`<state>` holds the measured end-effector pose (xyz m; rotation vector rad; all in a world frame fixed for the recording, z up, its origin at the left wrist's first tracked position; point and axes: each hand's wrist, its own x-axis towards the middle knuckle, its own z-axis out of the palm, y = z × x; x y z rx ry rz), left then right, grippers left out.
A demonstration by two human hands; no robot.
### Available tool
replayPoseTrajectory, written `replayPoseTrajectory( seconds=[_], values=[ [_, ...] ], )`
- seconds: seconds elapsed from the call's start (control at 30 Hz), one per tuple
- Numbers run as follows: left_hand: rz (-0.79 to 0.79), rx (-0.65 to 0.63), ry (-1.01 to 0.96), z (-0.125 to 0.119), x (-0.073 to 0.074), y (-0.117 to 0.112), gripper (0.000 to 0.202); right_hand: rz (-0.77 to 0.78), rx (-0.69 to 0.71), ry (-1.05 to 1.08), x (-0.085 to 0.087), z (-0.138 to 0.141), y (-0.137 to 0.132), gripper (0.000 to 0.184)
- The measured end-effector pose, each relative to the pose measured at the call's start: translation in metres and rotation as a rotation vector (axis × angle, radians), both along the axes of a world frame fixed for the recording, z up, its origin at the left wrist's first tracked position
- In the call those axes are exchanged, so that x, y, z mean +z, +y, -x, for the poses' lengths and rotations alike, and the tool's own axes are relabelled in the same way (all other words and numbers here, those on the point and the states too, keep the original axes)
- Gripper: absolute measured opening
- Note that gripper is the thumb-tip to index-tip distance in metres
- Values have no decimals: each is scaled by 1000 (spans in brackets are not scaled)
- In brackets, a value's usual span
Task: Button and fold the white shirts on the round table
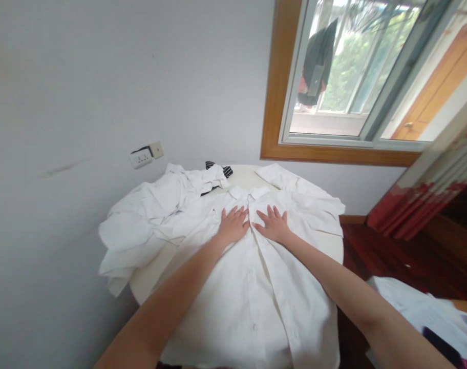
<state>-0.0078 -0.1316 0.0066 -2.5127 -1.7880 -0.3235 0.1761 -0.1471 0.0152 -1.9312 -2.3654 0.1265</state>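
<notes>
A white button-up shirt [256, 297] lies spread front-up over a round white table [149, 279], its collar at the far side. My left hand [233, 224] rests flat on the shirt's chest just left of the button placket, fingers stretched out. My right hand [271, 224] lies flat beside it on the right of the placket, fingers apart. The two hands nearly touch. Neither holds anything.
More crumpled white clothes [152, 215] are heaped on the table's left side, with a black-and-white striped piece [218, 169] behind. A wall socket [146, 155] is on the wall, a wood-framed window [333, 102] behind, and a red curtain [429, 205] at right.
</notes>
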Motion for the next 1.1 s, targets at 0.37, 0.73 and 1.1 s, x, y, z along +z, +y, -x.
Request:
replayPoseTrajectory(
  seconds=[0.37,0.73,1.1],
  values=[
    [3,8,-50,-3,2,-7,48,-30,191,91,28,14,41,47],
    [-168,520,96,62,74,4,35,-49,246,92,5,29,30,50],
    [-95,514,-8,105,95,13,38,-64,253,74,1,27,33,51]
  ],
)
